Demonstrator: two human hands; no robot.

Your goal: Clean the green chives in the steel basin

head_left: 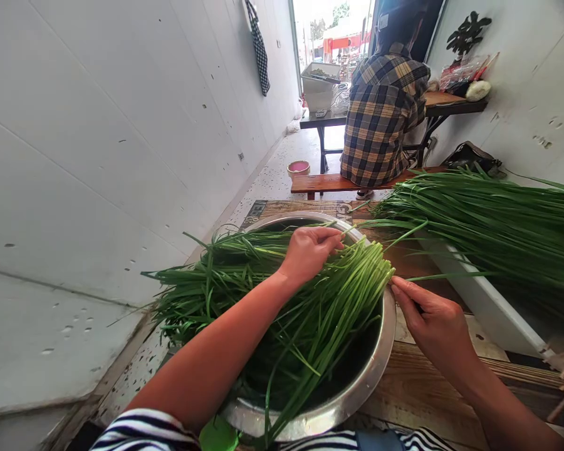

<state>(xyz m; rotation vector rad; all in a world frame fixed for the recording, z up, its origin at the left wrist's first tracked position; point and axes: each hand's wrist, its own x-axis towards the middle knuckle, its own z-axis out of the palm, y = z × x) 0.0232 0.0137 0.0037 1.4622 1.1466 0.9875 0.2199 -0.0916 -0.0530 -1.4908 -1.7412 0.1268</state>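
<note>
A large steel bowl on a wooden table holds a heap of long green chives. My left hand reaches over the bowl, its fingers closed in a pinch on a chive stalk near the far rim. At the bowl's right rim my right hand has its fingers pressed together at the cut ends of the chive bundle. I cannot make out what it holds.
A big pile of uncut chives lies in a white tray at the right. A person in a plaid shirt sits on a wooden bench with their back to me. White wall at left, pink bowl on the floor.
</note>
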